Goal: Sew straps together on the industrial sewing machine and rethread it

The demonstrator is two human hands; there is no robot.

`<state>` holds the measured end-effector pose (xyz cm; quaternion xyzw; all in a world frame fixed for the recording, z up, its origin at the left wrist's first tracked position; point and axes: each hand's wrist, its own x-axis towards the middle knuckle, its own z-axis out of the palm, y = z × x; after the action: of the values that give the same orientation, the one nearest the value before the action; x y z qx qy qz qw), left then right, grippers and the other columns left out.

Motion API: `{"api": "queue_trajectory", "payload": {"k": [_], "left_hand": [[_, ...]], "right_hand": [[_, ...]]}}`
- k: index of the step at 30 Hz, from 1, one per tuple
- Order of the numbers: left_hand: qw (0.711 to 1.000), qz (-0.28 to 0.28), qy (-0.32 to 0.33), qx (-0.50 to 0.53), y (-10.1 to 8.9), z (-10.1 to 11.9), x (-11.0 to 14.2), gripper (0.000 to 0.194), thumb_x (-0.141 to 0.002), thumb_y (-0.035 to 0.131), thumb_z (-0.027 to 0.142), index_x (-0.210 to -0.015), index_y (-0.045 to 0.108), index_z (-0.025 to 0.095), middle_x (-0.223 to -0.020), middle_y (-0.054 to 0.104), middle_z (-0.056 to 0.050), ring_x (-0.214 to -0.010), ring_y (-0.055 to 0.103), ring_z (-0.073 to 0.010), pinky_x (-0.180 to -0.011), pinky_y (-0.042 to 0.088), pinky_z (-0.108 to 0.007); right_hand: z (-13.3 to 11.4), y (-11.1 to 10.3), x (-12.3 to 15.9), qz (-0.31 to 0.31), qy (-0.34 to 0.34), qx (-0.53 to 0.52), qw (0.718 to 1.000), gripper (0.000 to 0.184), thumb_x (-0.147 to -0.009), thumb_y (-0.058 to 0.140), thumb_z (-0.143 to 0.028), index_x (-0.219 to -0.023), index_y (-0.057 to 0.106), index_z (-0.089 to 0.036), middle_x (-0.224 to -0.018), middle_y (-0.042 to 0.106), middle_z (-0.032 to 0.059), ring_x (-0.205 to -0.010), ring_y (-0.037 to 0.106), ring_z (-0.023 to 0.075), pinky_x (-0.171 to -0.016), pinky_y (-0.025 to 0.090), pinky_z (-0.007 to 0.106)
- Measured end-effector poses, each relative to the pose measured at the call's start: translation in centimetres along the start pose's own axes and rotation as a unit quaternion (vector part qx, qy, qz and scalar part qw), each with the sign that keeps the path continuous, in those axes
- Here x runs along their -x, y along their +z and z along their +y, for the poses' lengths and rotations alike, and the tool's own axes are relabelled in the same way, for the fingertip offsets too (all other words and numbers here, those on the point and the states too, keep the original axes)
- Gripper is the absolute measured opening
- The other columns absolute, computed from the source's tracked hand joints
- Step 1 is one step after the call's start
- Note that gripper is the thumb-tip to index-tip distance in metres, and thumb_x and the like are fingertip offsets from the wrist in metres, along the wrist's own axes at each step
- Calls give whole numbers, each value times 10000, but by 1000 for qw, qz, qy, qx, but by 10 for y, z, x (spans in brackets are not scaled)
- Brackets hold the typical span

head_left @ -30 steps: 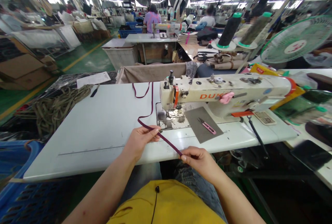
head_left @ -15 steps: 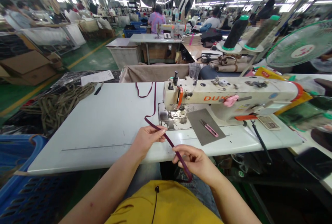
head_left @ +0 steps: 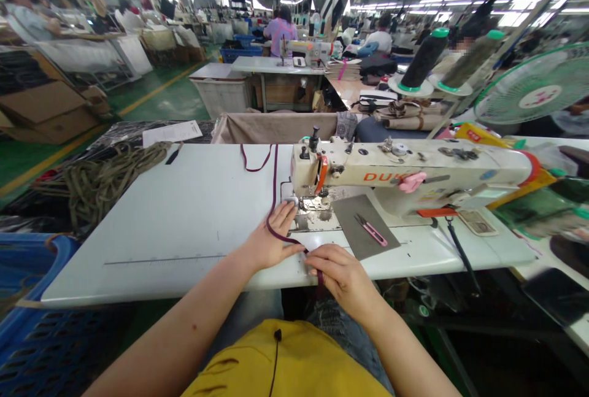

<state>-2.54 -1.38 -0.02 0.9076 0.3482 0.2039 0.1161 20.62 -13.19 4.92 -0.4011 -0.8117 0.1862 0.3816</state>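
A narrow maroon strip of binding tape point(head_left: 275, 179) runs from the back edge of the white table down across the back of my left hand point(head_left: 269, 242). That hand lies with its fingers stretched out beside the needle plate, its thumb pointing at the tape near my right fingers. My right hand point(head_left: 339, 273) pinches the tape at the front table edge, and a short end hangs below. The sewing machine point(head_left: 414, 170) stands just beyond. Pink-handled thread snips point(head_left: 370, 229) rest on a grey sheet point(head_left: 352, 245) right of the needle plate.
A blue plastic basket point(head_left: 59, 323) stands at the left table end, near a heap of olive cords point(head_left: 110, 179). Thread cones point(head_left: 423, 62) and a green fan point(head_left: 538, 93) rise at the right. A cloth-lined bin point(head_left: 276, 128) sits behind the table. Other people work farther back.
My left hand has let go of its pinch on the tape and moved forward, fingers now stretched toward the needle plate. The right hand has shifted slightly left, still pinching the tape.
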Motion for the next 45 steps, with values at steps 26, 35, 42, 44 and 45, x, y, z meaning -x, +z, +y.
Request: {"api": "queue_trajectory", "payload": {"k": [26,35,42,44,45], "left_hand": [[965,75,-168,188,-21,-30,-43,174,-939,669,237,-1064,789,214,-1130,775,-71,-1099,704,-232,-1070,534,-402],[973,35,-184,133,-14,-34,-81,65,-883,764,180,-913,813,208,-981,804,-54,-962,741,-220,-926,569,-315],[978,15,-194,74,-18,-36,-95,82,-894,763,250,-932,820,205,-996,794,-94,-971,728,-271,-885,549,-351],[978,14,-200,60,-17,-38,-98,96,-891,763,265,-927,819,197,-1003,787,-109,-992,718,-288,-905,539,-369],[978,14,-203,56,-17,-39,-100,105,-891,761,274,-923,819,193,-1000,784,-115,-996,715,-292,-908,537,-374]], "right_hand": [[61,27,-45,-66,-69,160,982,333,-1052,574,-187,-1367,680,-206,-1328,715,107,-1258,657,226,-1101,556,428],[64,32,-40,-27,-35,178,983,314,-1064,567,-226,-1351,695,-229,-1336,719,103,-1303,632,236,-1130,528,451],[61,32,-40,-14,-8,193,981,344,-1056,572,-239,-1381,673,-192,-1388,687,133,-1344,601,260,-1152,514,481],[59,31,-40,-10,-3,200,980,360,-1050,576,-237,-1396,666,-193,-1400,678,138,-1345,598,272,-1148,517,492],[59,31,-40,-8,-1,201,980,361,-1049,579,-239,-1396,666,-193,-1401,677,139,-1344,598,276,-1145,518,495]]}}
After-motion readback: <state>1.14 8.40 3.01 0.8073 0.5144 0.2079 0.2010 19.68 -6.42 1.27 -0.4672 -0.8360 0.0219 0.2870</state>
